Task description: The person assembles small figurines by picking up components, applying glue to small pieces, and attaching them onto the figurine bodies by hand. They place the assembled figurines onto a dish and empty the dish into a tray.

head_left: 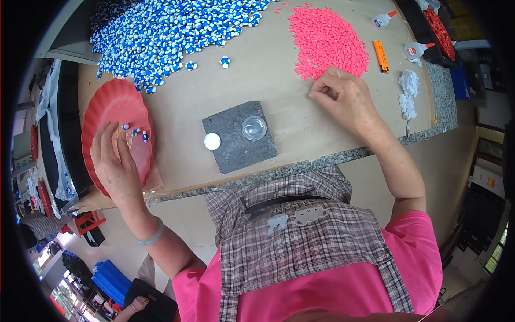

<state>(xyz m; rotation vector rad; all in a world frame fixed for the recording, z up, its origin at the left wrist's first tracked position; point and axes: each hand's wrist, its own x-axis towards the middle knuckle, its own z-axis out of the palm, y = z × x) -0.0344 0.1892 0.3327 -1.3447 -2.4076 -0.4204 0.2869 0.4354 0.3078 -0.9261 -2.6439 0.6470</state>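
My left hand (116,166) is over the red scalloped dish (98,102) at the left, its fingers stretched and apart. A few small blue-and-white figures (135,132) lie in that dish just beyond my fingertips. My right hand (346,102) is raised at the near edge of a heap of small pink pieces (327,40), thumb and fingertips pinched together. Whatever sits in that pinch, if anything, is too small to see. Between my hands lies a dark grey slab (228,158), with a small clear round cup (254,128) and a white round cap-like piece (212,141) on it.
A large heap of blue-and-white figures (177,35) covers the far left, with a single figure (224,62) apart from it. At the right are two glue bottles (382,20), an orange lighter (381,57) and crumpled white tissue (408,91). The table's stone edge (300,163) runs nearest me.
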